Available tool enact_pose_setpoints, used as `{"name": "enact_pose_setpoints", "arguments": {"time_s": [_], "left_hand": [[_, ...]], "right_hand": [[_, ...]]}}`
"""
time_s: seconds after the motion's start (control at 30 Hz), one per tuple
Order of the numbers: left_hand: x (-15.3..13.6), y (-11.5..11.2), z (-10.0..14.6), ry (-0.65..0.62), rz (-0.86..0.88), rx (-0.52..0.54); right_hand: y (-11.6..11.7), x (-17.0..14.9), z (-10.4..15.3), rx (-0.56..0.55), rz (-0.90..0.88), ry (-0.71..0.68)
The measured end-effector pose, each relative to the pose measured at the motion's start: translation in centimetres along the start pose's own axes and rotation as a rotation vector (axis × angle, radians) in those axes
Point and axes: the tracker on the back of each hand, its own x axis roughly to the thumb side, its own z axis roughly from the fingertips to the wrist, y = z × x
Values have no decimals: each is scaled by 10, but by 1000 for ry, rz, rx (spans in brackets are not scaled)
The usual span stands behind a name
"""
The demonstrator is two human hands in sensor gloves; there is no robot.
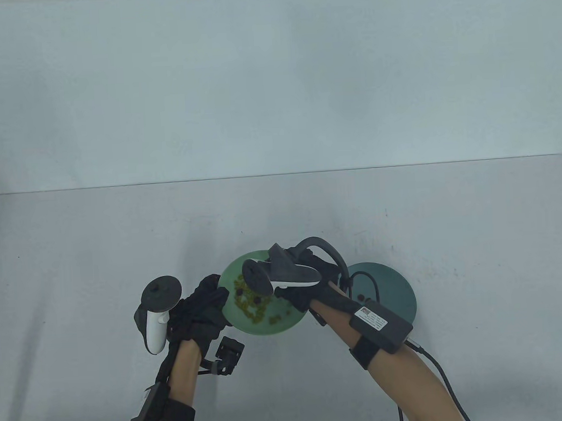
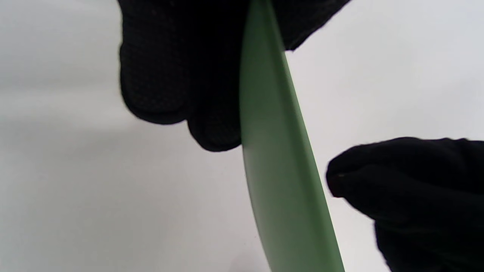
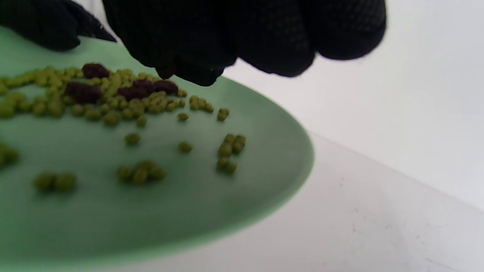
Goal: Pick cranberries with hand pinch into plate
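Scene: A light green plate (image 1: 287,320) sits tilted above the counter (image 1: 76,259), its near-left rim gripped by the left hand (image 1: 204,308); a darker teal plate (image 1: 393,289) lies flat just to its right.

Left hand: The fingers (image 2: 166,75) press on one face of the green rim with the thumb on the other, in the left wrist view; the plate appears lifted on that side.

Right hand: The right hand (image 1: 308,284) hovers over the heap, fingers (image 3: 196,71) bunched together at a dark red berry; whether the berry is truly caught between them cannot be told through the blur.

Cranberries: A few dark cranberries (image 3: 85,92) lie in the thick of the small green beans (image 3: 140,173) on the far part of the light plate; a couple of dark specks show on the teal plate, too small to name.

Risk, tilt: With the plate held at a slant, beans look ready to roll toward the low edge and off onto the counter if the left hand tips further.

Risk, pinch: Thick glove tips could drag beans up with the berry, or squeeze it out sideways.

Risk, carry: A loose hold might drop the berry short of the teal plate, into the gap between the two rims.

Risk, cable: The wrist cable (image 1: 440,376) trails close by the teal plate and could nudge it.
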Motion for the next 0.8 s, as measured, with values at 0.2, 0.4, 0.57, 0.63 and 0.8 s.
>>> {"name": "enact_pose_setpoints", "arguments": {"time_s": [0.2, 0.4, 0.57, 0.63, 0.8], "left_hand": [[-1, 0, 0, 0, -6, 1], [-4, 2, 0, 13, -19, 11], [-3, 4, 0, 6, -17, 19], [-3, 4, 1, 2, -14, 21], [-2, 4, 1, -7, -8, 20]], "right_hand": [[-16, -20, 14, -33, 2, 48], [-15, -55, 38, -31, -6, 136], [10, -80, 54, 20, -14, 220], [22, -88, 60, 44, -18, 251], [53, -104, 71, 110, -38, 311]]}}
